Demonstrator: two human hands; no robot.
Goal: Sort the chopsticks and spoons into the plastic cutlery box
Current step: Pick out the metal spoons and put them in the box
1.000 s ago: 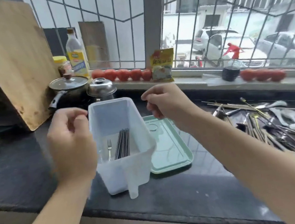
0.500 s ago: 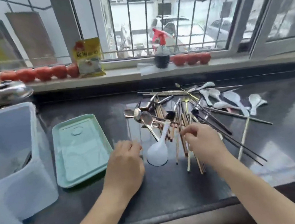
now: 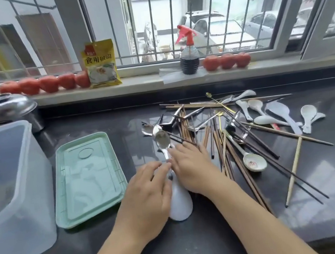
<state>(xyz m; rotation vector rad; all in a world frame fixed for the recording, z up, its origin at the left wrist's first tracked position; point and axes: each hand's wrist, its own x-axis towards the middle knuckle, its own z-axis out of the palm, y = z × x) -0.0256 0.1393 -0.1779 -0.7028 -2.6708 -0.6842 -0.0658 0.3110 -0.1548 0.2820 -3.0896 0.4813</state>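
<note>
Both hands low on the dark tabletop (image 3: 198, 245), left hand (image 3: 148, 201) and right hand (image 3: 193, 170) fingers seemingly pinching the shiny metal spoon (image 3: 163, 143) above the white ceramic spoon (image 3: 180, 203) — best lift cleanly toward the translucent plastic cutlery box (image 3: 11, 188) far left.

Cutlery box (image 3: 11, 188) cut off left.

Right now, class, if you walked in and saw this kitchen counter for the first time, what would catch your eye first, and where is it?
The tangled pile of chopsticks and spoons on the dark counter, right of centre. In front of it, the left hand and right hand meet over a metal spoon and a large white spoon. The plastic cutlery box stands far left, beside a green lid.
</note>
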